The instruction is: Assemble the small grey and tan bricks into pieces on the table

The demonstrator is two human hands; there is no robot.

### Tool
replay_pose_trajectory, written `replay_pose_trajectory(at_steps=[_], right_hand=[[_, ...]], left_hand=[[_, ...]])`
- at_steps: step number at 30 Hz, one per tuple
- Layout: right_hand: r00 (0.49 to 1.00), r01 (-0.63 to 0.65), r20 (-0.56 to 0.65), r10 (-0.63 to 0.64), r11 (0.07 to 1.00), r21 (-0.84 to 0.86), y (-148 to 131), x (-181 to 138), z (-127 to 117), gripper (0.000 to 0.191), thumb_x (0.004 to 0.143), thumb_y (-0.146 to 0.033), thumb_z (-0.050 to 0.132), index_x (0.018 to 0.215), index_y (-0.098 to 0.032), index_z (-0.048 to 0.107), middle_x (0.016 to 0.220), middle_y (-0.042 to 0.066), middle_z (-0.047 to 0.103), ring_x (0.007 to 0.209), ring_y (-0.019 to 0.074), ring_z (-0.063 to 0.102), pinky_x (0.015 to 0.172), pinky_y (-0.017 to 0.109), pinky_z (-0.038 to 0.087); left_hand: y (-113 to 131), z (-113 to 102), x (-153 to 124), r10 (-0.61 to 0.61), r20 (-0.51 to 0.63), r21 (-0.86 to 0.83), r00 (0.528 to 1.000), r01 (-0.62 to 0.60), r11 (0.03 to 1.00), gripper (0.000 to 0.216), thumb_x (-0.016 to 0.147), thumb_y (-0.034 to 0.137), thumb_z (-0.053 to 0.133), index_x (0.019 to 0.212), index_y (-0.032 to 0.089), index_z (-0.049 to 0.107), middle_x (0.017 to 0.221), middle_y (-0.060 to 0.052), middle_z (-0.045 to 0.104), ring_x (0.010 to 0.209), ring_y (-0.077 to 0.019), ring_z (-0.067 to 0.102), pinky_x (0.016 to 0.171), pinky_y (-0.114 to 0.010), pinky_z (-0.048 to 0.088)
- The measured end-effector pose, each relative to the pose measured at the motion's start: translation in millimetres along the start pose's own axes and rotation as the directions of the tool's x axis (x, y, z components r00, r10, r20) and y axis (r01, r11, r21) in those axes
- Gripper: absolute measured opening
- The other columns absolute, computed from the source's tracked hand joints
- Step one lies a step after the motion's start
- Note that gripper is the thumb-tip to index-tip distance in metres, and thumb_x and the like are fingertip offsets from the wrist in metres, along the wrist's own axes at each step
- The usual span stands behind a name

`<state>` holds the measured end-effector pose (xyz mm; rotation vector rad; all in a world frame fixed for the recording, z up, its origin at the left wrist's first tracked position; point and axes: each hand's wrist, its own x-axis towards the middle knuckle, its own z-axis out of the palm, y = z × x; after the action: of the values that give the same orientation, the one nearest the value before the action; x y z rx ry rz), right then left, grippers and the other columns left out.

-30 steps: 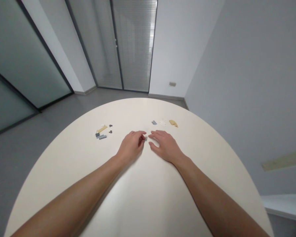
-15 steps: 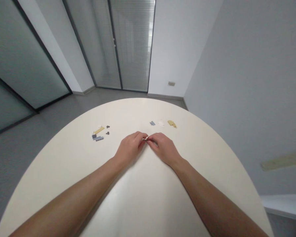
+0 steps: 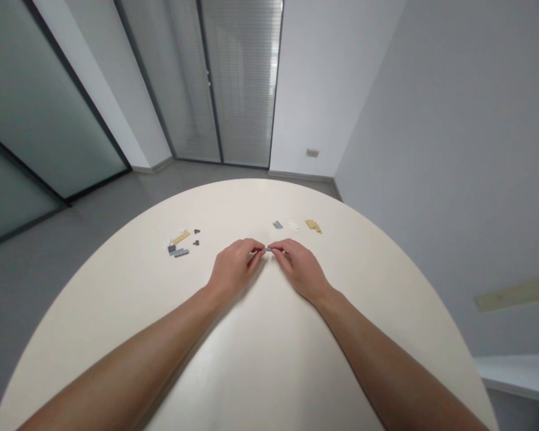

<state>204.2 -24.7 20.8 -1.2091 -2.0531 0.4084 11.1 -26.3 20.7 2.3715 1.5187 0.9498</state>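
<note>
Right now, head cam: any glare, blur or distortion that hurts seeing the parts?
Head view: wide-angle distortion bows the white tabletop and walls; soft glare sits near the forearms; the small grey piece between the left hand and right hand looks too soft to read detail.

An office meeting room, shown by frosted glass partitions (image 3: 40,102), glass doors with blinds (image 3: 242,78) and a round white table (image 3: 251,203).

A small grey brick (image 3: 268,249) sits pinched between left hand (image 3: 232,268) and right hand (image 3: 302,269).
</note>
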Motion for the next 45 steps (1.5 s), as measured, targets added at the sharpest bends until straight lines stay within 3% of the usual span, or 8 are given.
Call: replay_pose_trajectory(at_steps=[20,45], right_hand=[[1.000,-0.001,0.002,0.002,0.993,-0.122,-1.2,-1.2,-0.4,0.013,0.099,-0.023,0.055,0.103,-0.022,0.067,0.100,0.004,0.072,0.096,0.0205,0.066,0.085,0.034,0.050],[0.999,-0.040,-0.013,0.039,0.996,-0.084,-2.6,-0.9,0.9,0.013,0.097,-0.021,0.055,0.103,-0.023,0.067,0.102,0.004,0.073,0.095,0.0195,0.067,0.085,0.034,0.050]], left_hand=[[-1.1,1.3,0.7,-0.042,0.070,-0.053,0.997,0.045,0.998,0.018,0.098,0.033,0.054,0.103,0.024,0.068,0.100,-0.001,0.075,0.089,-0.0184,0.067,0.079,-0.032,0.050],[0.5,0.3,0.3,-0.060,0.080,-0.041,0.995,0.064,0.997,0.016,0.096,0.032,0.055,0.101,0.024,0.068,0.097,-0.001,0.074,0.085,-0.0180,0.067,0.076,-0.032,0.049]])
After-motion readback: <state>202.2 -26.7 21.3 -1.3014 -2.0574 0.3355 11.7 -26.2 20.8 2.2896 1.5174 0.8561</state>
